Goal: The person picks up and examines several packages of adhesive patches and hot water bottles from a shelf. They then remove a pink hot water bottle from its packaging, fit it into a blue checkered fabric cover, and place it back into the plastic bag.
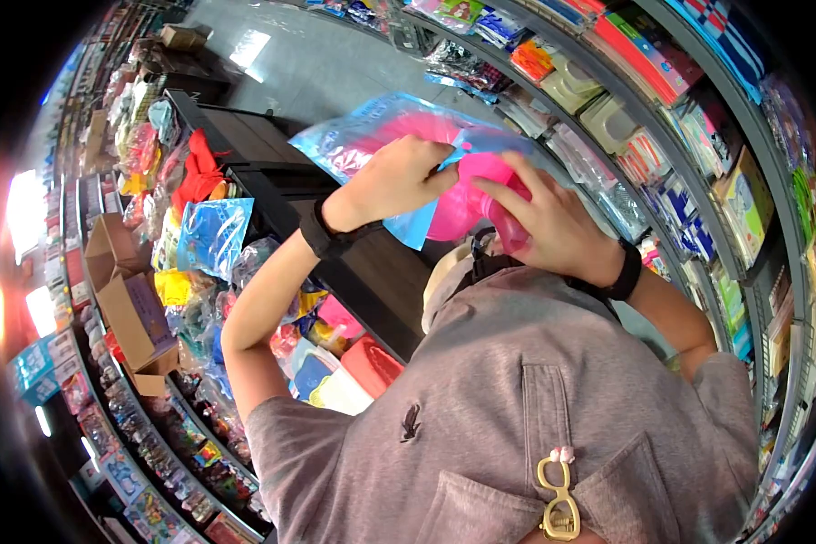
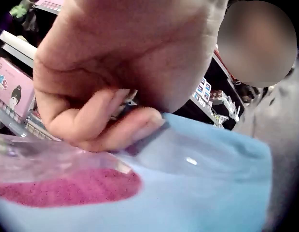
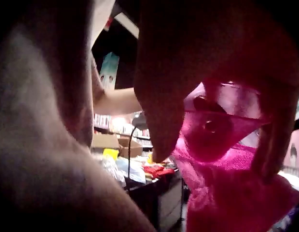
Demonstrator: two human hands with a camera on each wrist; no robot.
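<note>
In the head view a blue-edged plastic bag point(image 1: 372, 122) with a clear front, pink inside, is held up before the chest. My left hand point(image 1: 394, 181) grips its edge with curled fingers. Seen from the left wrist, the fingertips pinch the light-blue plastic point(image 2: 202, 159) above a fuzzy pink patch point(image 2: 91, 188). My right hand point(image 1: 558, 222) holds a bright pink piece point(image 1: 485, 195) beside the bag, fingers and thumb around it. From the right wrist, the pink piece point(image 3: 222, 154) looks partly shiny and partly fuzzy; its kind cannot be made out.
Shelves of packaged goods point(image 1: 607, 118) curve along the right. On the left, a dark counter point(image 1: 363, 281) runs beside a heap of bagged items, a red cloth point(image 1: 201, 170), a blue packet point(image 1: 215, 238) and an opened cardboard box point(image 1: 127, 322). Grey floor point(image 1: 308, 63) lies beyond.
</note>
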